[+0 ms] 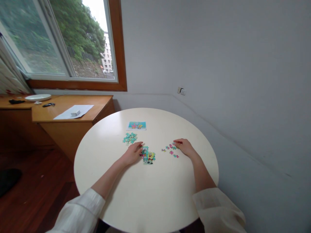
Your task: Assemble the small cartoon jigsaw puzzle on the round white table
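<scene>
Head view: the puzzle (148, 156), partly joined, lies on the round table (145, 197), just right of the left hand (134, 151) and well left of the right hand (184, 146). Left fingertips are at its upper left edge; whether they pinch a piece, cannot tell. Right hand is palm down, fingers curled over the far side of the loose pieces (171, 152); grip there hidden, cannot tell if closed on one.

Counts: two hands, one puzzle, one card (136, 126), one teal pile (130, 138). Pile overlaps too much to number. Loose pieces, mostly pink and teal, partly under the right fingers, so no sure total; one sits a little apart at their left, two close together at the near end.

Bearing: two figures on the puzzle stand upright to the wearer, heads away, feet near. Outline ragged, left part reaching farther off; long axis unclear. Card lies beyond the pile, long axis running left to right, its picture also upright to the wearer.
</scene>
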A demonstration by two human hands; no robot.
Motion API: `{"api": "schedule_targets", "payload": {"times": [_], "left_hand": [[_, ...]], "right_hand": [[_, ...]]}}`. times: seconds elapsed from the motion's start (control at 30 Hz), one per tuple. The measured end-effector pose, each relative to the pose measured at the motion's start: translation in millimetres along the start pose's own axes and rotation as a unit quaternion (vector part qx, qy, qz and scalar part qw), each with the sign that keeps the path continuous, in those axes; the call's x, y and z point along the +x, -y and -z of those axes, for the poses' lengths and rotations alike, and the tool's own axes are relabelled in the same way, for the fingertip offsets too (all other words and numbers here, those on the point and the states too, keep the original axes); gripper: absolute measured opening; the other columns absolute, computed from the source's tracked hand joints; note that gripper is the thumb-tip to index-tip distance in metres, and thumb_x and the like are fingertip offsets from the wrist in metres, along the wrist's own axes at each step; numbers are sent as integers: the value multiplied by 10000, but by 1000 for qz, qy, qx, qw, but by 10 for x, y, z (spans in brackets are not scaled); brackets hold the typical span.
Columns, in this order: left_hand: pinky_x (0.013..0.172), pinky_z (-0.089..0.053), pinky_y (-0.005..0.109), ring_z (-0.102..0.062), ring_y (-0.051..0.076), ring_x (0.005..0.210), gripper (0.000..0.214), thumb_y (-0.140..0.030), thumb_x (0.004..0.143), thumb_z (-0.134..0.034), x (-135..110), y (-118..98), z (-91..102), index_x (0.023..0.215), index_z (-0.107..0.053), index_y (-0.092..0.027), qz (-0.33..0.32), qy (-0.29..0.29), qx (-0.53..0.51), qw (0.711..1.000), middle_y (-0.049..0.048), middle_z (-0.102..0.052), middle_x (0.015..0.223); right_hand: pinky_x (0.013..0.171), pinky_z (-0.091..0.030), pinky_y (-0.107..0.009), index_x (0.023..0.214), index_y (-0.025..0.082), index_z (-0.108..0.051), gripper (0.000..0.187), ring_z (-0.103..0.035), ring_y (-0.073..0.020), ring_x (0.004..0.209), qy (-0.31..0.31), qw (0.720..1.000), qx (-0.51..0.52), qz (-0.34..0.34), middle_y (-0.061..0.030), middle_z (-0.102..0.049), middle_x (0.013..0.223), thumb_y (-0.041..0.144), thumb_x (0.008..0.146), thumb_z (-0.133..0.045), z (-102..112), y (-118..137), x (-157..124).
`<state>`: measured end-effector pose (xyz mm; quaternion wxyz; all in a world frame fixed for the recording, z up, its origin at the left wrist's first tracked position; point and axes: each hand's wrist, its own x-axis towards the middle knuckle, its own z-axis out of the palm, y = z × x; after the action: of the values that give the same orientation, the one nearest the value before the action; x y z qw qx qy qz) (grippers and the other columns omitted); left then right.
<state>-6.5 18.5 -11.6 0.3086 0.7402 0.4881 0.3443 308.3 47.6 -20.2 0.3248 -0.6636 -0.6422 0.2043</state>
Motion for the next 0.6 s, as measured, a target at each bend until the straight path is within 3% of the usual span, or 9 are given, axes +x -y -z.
{"api": "schedule_targets", "payload": {"times": [0.3,0.6], "left_hand": [[944,-391,401,-534,244,1061,395,-257,800,-437,-11,-38,9,1158,-528,-116,-13,5,19,1000,145,-600,1118],[952,-385,390,-530,231,1056,351,-241,798,-412,9,13,9,1095,-569,-141,0,-41,13,999,126,-601,1116]], "right_hand": [[655,-435,-253,785,159,-700,241,-592,-161,704,-22,999,-45,4,-60,-680,781,317,608,-659,-1,115,-39],[635,-422,-242,734,164,-678,180,-568,-146,684,-25,999,-47,7,-46,-650,752,291,611,-649,-66,51,-3]]}}
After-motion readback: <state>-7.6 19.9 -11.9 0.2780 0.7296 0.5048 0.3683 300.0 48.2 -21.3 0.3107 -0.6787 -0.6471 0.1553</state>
